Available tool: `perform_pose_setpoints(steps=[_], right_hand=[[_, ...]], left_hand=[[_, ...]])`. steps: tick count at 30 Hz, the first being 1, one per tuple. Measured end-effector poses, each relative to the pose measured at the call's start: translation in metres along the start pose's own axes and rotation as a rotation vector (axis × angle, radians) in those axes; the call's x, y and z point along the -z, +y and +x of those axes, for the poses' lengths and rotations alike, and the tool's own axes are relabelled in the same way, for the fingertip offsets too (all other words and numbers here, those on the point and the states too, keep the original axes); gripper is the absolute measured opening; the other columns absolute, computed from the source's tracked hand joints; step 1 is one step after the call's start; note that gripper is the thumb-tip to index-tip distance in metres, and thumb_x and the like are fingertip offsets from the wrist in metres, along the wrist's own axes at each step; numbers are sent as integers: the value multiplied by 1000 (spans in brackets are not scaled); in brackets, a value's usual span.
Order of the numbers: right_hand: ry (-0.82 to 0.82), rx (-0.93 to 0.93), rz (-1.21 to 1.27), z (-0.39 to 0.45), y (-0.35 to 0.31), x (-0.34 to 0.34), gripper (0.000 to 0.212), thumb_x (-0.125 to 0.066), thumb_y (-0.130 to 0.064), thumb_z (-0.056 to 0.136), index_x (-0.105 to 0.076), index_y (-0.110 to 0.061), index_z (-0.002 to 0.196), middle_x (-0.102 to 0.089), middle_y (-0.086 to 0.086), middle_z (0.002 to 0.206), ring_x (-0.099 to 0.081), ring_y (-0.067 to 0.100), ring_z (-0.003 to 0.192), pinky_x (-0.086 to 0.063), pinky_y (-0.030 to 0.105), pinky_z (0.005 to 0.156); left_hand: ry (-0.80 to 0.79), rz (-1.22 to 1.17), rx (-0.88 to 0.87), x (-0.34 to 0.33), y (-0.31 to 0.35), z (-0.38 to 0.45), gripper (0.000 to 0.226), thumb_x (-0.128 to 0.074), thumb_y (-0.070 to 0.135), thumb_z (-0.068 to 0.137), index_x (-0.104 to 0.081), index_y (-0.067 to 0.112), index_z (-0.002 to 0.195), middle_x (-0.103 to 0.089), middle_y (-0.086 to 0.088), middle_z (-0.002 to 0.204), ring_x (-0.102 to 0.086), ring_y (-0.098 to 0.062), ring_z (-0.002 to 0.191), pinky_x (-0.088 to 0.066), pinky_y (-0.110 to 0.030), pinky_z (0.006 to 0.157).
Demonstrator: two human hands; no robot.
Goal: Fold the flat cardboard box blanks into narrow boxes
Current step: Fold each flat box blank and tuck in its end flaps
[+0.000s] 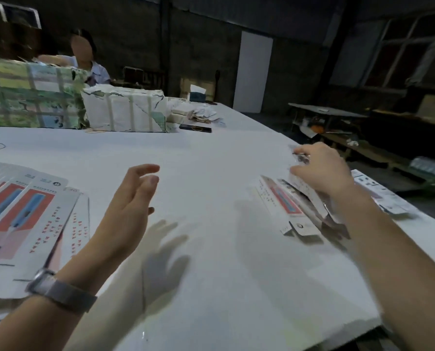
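Cardboard is all over this white desk (224, 153): a fanned stack of flat blanks (26, 214), printed red and pale blue, lies at the near left, and a small pile of folded narrow boxes (284, 206) sits at the right, just under the right hand (322, 171). That hand curls its fingers (300, 171) round a white printed box (303, 188) resting tilted on the pile; one end is hidden by the palm, so I cannot tell whether its end flap is tucked. The left hand (128, 209) hangs above bare desk between the two heaps, fingers loose and parted, gripping nothing. A wristwatch (57, 290) sits on that wrist.

The likeliest trouble, in my judgement, is at the right. The pile is loose and slanted, and it lies near the desk's right edge (the floor beyond is dark and cluttered), so a box set down carelessly could slide, knock its neighbours or go over the side. A hard squeeze might also crush a thin wall or spring a flap open.

On the left, the blanks overlap closely, so a hurried reach could lift two together or skew the fan. Dim light and motion blur at the right fingertips suggest speed, which makes a missed crease more likely.

Wrapped bundles (125, 110) and another person (85, 59) are well apart at the far end.
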State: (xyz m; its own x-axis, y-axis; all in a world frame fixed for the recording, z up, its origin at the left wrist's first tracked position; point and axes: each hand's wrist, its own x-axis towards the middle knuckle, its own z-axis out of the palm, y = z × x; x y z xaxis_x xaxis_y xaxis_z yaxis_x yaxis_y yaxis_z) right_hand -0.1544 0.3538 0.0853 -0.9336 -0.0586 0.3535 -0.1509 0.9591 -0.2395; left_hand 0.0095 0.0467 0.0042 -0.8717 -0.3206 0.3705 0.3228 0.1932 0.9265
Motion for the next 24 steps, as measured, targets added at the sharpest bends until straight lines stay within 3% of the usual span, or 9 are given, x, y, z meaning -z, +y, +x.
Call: perform_pose_setpoints(steps=[3, 5, 9, 12, 15, 17, 20, 24], right_hand=[[-34, -122, -100, 17, 39, 0, 42, -65, -33, 87, -61, -33, 130, -59, 3, 133, -58, 33, 115, -51, 42, 89], [-78, -145, -182, 25, 56, -4, 40, -61, -32, 90, -61, -35, 130, -61, 5, 130, -59, 33, 111, -50, 39, 82], [-177, -170, -271, 36, 74, -12, 48, -54, -27, 95, -49, -40, 141, -57, 8, 137, -55, 33, 118, -48, 41, 85], [-133, -119, -377, 41, 71, -16, 42, -51, -26, 97, -54, -40, 136, -59, 4, 131, -48, 31, 120, -43, 45, 93], [18, -25, -458, 35, 53, -14, 40, -52, -29, 96, -56, -37, 135, -56, 2, 134, -46, 31, 121, -39, 46, 96], [89, 78, -368, 25, 30, -15, 36, -52, -29, 96, -60, -33, 131, -59, 2, 133, -48, 30, 121, -43, 45, 93], [73, 236, -47, -2, -22, -24, 26, -56, -30, 95, -69, -28, 117, -64, 0, 125, -50, 27, 119, -47, 44, 92], [-28, 490, 250, -58, -107, -43, 18, -59, -32, 93, -72, -30, 105, -68, -9, 111, -56, 19, 108, -46, 40, 94]], left_hand=[[-12, 73, -14, -3, -2, -4, 26, -39, 54, 88, -59, 51, 104, -62, 22, 118, -55, 10, 109, -49, -32, 86], [-10, 82, -13, -3, -2, -4, 25, -40, 54, 87, -61, 52, 100, -64, 23, 113, -56, 11, 107, -49, -32, 84], [-5, 100, -11, 0, -4, -2, 23, -41, 53, 86, -62, 58, 91, -66, 25, 107, -58, 8, 108, -49, -34, 82], [6, 131, -14, 3, -3, -3, 23, -42, 61, 82, -63, 58, 90, -67, 28, 103, -59, 4, 109, -49, -34, 82], [6, 221, -37, 4, -3, -3, 25, -44, 61, 83, -63, 52, 95, -68, 25, 102, -59, 0, 109, -49, -38, 89], [33, 313, -55, 7, -3, -2, 11, -52, 43, 94, -63, 46, 95, -67, 21, 105, -60, -4, 108, -47, -33, 90], [51, 591, -63, 16, -8, 2, 21, -54, 19, 98, -61, 34, 112, -63, 8, 117, -55, -15, 106, -40, -29, 87], [131, 934, -7, 35, -5, 11, 34, -53, 19, 95, -56, 26, 129, -57, -4, 128, -47, -25, 116, -37, -34, 88]])
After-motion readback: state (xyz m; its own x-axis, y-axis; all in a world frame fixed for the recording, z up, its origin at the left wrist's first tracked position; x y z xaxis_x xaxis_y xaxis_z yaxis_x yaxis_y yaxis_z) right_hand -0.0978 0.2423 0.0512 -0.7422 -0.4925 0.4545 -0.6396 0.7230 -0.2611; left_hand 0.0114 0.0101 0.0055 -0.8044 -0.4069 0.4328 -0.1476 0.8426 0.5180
